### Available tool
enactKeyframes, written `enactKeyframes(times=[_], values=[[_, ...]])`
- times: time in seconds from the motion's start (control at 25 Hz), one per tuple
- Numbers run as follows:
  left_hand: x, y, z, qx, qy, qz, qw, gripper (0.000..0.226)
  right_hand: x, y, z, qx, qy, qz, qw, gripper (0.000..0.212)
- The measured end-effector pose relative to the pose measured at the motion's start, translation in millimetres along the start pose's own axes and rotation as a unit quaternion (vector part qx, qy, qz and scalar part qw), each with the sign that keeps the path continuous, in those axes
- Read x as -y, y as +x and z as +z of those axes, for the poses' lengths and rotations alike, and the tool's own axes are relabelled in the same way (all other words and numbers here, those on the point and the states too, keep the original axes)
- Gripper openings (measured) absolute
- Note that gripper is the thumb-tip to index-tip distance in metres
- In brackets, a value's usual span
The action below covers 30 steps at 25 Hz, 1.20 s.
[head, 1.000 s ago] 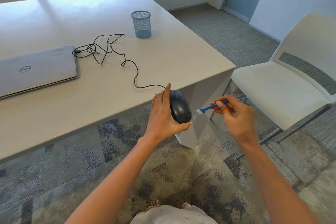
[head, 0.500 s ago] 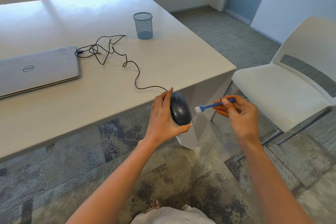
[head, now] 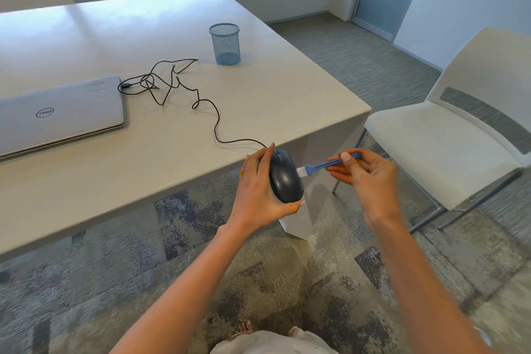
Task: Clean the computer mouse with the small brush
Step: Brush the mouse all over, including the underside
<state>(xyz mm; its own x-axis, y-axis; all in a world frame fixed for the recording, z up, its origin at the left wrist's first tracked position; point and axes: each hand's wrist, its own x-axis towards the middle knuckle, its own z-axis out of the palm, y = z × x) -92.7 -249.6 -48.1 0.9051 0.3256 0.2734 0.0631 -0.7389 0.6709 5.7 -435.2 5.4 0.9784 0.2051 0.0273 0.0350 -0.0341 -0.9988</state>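
Head view: left hand (head: 258,190) fingers (head: 265,158) curl round dark mouse (head: 284,178), held on edge in air just off table (head: 258,89) corner. Right hand (head: 365,178) thumb and fingertips (head: 346,159) pinch small brush (head: 324,165) handle; white bristles (head: 301,172) touch mouse's side. Cable (head: 215,126) trails across table toward closed laptop (head: 57,115).

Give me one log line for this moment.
left hand: holds mouse near table edge | right hand: pinches brush | bristles: touching mouse side | cable: runs toward laptop
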Motion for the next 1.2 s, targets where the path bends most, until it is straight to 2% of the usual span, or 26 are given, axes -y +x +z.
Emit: enactKeyframes(times=[0.16,0.32,0.48,0.8,1.0,1.2], values=[[-0.2,-0.2,-1.5,-0.008,-0.014,0.003,1.000,0.124,-4.8,3.4,-1.3,-0.016,-0.060,0.024,0.998,0.011],[-2.6,1.1,-0.1,-0.014,-0.034,0.004,0.999,0.124,-5.3,0.2,6.0,0.007,0.014,0.085,0.996,0.010],[0.3,0.6,-0.2,0.000,-0.017,0.001,1.000,0.126,-0.9,-1.4,7.9,0.007,0.054,0.092,0.994,0.009],[-1.2,5.5,-8.8,0.042,0.068,0.028,0.996,0.125,0.3,-2.4,6.3,0.016,0.099,0.109,0.989,0.009],[-6.1,14.9,-14.6,0.080,0.168,0.032,0.982,0.130,-4.2,-1.1,6.3,0.016,0.098,0.115,0.988,0.009],[-7.2,18.7,-14.4,0.077,0.215,0.023,0.973,0.125,-3.0,2.2,3.8,0.018,0.102,0.121,0.987,0.009]])
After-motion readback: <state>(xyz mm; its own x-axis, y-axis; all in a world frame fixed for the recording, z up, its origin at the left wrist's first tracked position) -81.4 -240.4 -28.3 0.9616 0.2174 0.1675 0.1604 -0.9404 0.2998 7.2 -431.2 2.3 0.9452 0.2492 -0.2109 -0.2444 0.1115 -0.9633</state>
